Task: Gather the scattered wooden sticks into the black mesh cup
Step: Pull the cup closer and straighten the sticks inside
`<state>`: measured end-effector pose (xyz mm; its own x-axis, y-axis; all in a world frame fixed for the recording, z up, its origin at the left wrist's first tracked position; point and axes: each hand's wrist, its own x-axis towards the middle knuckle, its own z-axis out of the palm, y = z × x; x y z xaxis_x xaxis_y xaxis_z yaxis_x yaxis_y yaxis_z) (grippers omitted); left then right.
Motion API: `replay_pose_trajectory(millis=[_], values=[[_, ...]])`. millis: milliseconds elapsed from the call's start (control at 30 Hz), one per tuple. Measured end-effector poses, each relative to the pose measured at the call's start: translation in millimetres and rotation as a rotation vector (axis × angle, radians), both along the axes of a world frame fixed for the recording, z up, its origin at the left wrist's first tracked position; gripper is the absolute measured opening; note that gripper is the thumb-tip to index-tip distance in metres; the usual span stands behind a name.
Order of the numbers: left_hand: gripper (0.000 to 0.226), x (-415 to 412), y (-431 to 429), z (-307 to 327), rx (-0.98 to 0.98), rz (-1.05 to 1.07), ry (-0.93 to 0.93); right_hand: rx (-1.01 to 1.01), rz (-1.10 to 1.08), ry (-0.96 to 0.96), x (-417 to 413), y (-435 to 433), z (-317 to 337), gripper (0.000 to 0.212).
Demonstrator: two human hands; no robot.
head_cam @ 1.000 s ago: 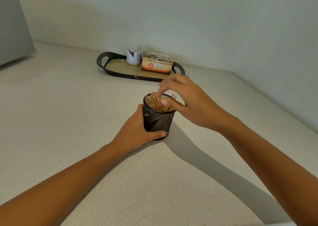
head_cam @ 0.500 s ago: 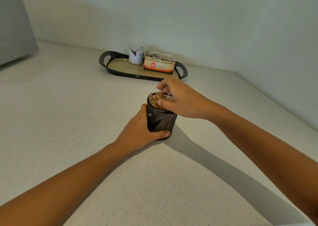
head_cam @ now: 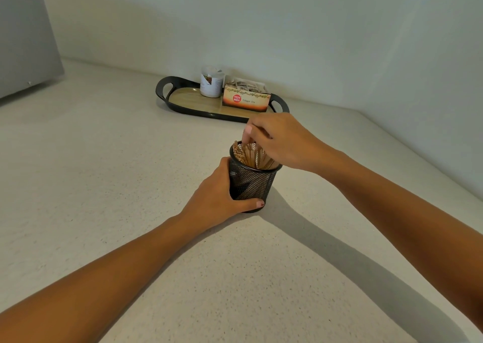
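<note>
Pale speckled stone formed the desk [head_cam: 104,212], which gave a flat, smooth footing. The black mesh cup [head_cam: 251,183] stood upright on it. The left hand [head_cam: 214,199] gripped the cup's lower wall, with the thumb across the near side. The right hand [head_cam: 282,141] hung directly above the cup mouth with its fingers bent downward and one fingertip among the tops of the wooden sticks [head_cam: 248,157]. Whether it pinched a stick or only pressed on them could not be determined.

Hazards, as judged:
1. Cup tip-over. Sideways force from the right hand, applied high on the sticks, would lever the cup about its base. A slack left-hand grip would let it slide or topple on the smooth desk.
2. Stick spill. The sticks stood packed and leaning above the rim under the right hand. Forcing one down could push its neighbours up and out.
3. Stick breakage. Thin wood pressed end-on could bend or snap.

Count:
- one desk
- one tray [head_cam: 162,91], well beyond the right hand
- two hands
- one tea box [head_cam: 245,100], on the tray
- one black mesh cup, in the left hand's grip
- one white container [head_cam: 210,85], on the tray just beside the tea box
- wooden sticks: many, packed in the cup, too dense for an exact count; none showed outside the cup.
</note>
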<state>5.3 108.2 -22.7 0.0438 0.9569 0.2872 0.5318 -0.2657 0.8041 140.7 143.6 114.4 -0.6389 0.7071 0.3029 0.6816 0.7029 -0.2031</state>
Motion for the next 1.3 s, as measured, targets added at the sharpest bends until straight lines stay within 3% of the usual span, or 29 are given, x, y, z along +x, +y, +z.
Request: replay_pose_trajectory(millis=[267,433,700,767,900,967,1133,1300], values=[[0.099,1,1,0,-0.025,0.016,0.0,-0.255,-0.165,-0.136,-12,-11,-1,0.052],[0.104,3,1,-1,-0.067,0.006,0.092,-0.084,-0.384,-0.294,-23,-23,-18,0.062],[0.084,-2,-2,2,-0.04,-0.054,-0.066,-0.239,-0.212,-0.298,-18,-17,-15,0.065],[0.084,-2,-3,3,-0.024,-0.06,-0.058,-0.293,-0.123,-0.263,-11,-15,-10,0.06],[0.086,-1,-5,3,-0.002,-0.049,-0.008,-0.436,0.078,-0.177,4,-10,3,0.02],[0.088,-1,-5,4,-0.004,-0.051,0.006,-0.464,0.097,-0.142,10,-5,9,0.016],[0.092,0,-4,3,-0.002,-0.028,0.041,-0.256,0.09,-0.075,18,12,18,0.005],[0.094,0,-3,3,-0.009,-0.014,0.05,-0.087,0.101,-0.047,16,14,18,0.01]])
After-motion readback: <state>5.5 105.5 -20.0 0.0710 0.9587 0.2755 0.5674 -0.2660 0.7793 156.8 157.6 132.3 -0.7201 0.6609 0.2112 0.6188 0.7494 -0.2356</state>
